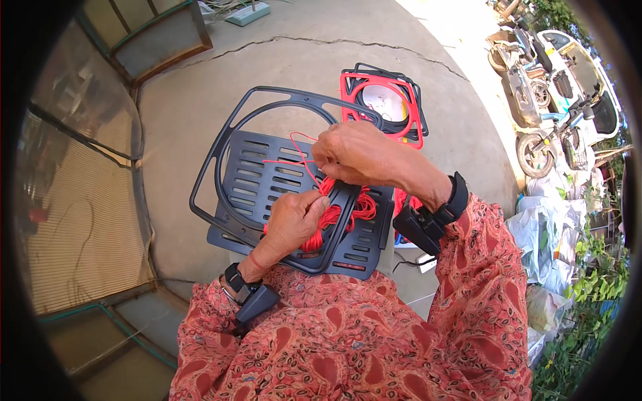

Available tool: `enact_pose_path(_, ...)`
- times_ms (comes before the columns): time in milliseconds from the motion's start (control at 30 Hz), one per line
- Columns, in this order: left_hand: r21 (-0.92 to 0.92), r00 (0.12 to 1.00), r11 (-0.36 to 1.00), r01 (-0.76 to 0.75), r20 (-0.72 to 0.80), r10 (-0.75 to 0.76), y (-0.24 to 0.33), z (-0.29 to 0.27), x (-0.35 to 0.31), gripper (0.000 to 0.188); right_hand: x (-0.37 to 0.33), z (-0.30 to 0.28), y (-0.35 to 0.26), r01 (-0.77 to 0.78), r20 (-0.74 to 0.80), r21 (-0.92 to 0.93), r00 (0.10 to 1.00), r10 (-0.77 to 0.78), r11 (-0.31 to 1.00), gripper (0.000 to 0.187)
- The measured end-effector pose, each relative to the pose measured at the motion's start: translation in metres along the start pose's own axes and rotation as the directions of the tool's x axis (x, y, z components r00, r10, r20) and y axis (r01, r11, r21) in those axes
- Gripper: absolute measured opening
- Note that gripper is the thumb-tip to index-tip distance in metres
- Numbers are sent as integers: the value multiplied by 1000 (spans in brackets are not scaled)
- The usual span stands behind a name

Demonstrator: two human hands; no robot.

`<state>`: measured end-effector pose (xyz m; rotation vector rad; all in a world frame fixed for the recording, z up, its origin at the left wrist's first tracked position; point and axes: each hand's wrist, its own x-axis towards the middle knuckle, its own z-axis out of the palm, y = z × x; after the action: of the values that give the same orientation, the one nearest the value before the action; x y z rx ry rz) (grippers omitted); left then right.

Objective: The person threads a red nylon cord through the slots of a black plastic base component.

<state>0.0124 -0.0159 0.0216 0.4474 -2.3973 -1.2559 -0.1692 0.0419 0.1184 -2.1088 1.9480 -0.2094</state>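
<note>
A dark plastic frame (pixel 215 167) with a large round opening rests at a slant over a slotted dark plastic panel (pixel 257 167) in front of me. A bundle of thin red cord (pixel 329 217) hangs at the frame's near right side. My left hand (pixel 294 220) is closed on the bundle beside the frame's bar, thumb pressed to the forefinger. Just above it, my right hand (pixel 354 154) pinches red cord with bent fingers; its fingertips are partly hidden. A loose strand of cord (pixel 294 140) loops out left of the right hand.
On the concrete floor (pixel 294 63) beyond lies a stack with a red frame (pixel 416 113) and black frames. More red cord (pixel 405 199) shows below my right wrist. Metal-framed panels (pixel 160 50) stand left; parked two-wheelers (pixel 535 150), plastic bags (pixel 545 220) and plants (pixel 588 307) are right.
</note>
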Motion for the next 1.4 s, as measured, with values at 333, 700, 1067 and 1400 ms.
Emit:
enact_pose_path(333, -414, 898, 805, 425, 303, -318, -30, -3, 17, 27, -32, 98, -62, 265, -50, -45, 962, -267, 963, 9)
enact_pose_path(700, -382, 910, 831, 404, 260, -322, -31, -3, 21, 33, -19, 127, -62, 234, -111, 101, 968, -223, 967, 13)
enact_pose_path(1067, -774, 926, 509, 376, 287, -247, -79, 22, 16, 13, -31, 77, -50, 109, -85, 993, 911, 403, -35, 26)
enact_pose_path(1400, -661, 943, 674, 330, 196, -269, -66, 19, 14, 13, -42, 94, -51, 245, -174, 965, 871, 460, -98, 52)
